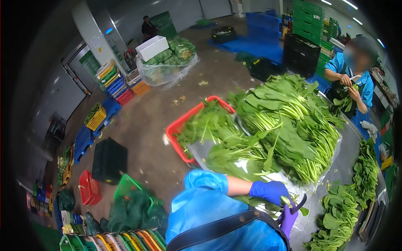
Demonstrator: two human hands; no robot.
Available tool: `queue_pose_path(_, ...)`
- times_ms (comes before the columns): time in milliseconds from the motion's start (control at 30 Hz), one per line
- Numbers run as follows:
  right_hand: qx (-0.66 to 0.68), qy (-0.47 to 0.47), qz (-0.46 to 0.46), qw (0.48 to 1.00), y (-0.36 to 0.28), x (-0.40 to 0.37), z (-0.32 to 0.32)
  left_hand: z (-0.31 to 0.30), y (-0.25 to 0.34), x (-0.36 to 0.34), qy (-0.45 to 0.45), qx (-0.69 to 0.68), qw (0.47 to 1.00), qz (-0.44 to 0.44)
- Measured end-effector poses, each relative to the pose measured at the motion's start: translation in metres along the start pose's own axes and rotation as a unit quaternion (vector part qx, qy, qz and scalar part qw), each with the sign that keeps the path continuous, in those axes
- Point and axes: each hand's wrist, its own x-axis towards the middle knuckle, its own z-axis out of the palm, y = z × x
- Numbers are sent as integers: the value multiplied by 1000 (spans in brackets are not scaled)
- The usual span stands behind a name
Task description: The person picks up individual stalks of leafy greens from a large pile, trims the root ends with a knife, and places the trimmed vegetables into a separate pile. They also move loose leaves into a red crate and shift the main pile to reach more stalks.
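My left hand (269, 191), in a blue glove, is closed around the stems of some leafy greens (286, 201) near the metal table's front edge. Just below it, my right hand (288, 219), in a purple glove, is closed on a dark curved knife (300, 203), its blade beside the stem ends. A large heap of leafy greens (289, 125) lies on the metal table (335, 175) beyond my hands. More greens (338, 213) lie in a row to the right. Part of the held bunch is hidden by my arm.
A red crate (178, 125) with greens stands at the table's left end. A co-worker (349, 79) holds greens across the table. Stacked crates (307, 21), a dark green bin (109, 161) and a wrapped pallet of netted vegetables (167, 60) stand on the floor.
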Motion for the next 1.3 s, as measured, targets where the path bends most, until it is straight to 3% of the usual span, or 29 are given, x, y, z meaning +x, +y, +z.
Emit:
queue_pose_path(133, 28, 17, -5, 999, 42, 14, -12, 32, -30, 3, 11, -28, 999, -33)
queue_pose_path(233, 23, 7, 19, 1000, 20, 3, -6, 50, -37, 7, 78, -9, 997, 1)
queue_pose_path(367, 11, 14, 17, 1000, 22, 5, -6, 48, -30, 11, 99, -33, 994, 27)
queue_pose_path(433, 10, 14, 25, 1000, 21, 5, -6, 46, -28, 11, 78, -85, 993, 12)
queue_pose_path(633, 5, -14, 9, 1000, 18, 1, -6, 35, -25, 8, 17, -64, 997, -39)
queue_pose_path(767, -22, -32, 8, 999, 2, -7, 1, 32, -45, 11, -6, -120, 993, 10)
queue_pose_path(833, -34, -47, 22, 998, -8, -6, 4, 1, -34, 6, -109, -169, 980, -12)
queue_pose_path(900, -77, -70, 53, 993, -6, -6, 3, -21, -36, 5, -188, -112, 975, -40)
queue_pose_path(967, -143, -113, -49, 982, 0, -4, 2, -33, -43, 0, -254, -106, 961, -42)
queue_pose_path(1000, -144, -113, -49, 982, -1, -5, -2, -34, -46, -5, -253, -106, 961, -42)
queue_pose_path(1067, -177, -74, -31, 981, -10, -3, -14, -38, -53, -16, -318, -131, 927, -151)
queue_pose_path(1100, -262, -81, -13, 962, -10, 3, -28, -35, -58, -21, -318, -130, 927, -152)
queue_pose_path(1167, -499, -68, -102, 858, 5, 11, -55, -23, -68, -29, -260, -198, 920, -215)
queue_pose_path(1200, -546, -57, -115, 828, 6, 9, -58, -15, -72, -30, -224, -194, 933, -205)
queue_pose_path(1233, -545, -53, -113, 829, 18, 12, -61, -1, -77, -30, -227, -192, 933, -204)
queue_pose_path(1300, -393, 32, -239, 887, 24, 12, -51, 22, -82, -22, -13, -143, 984, -107)
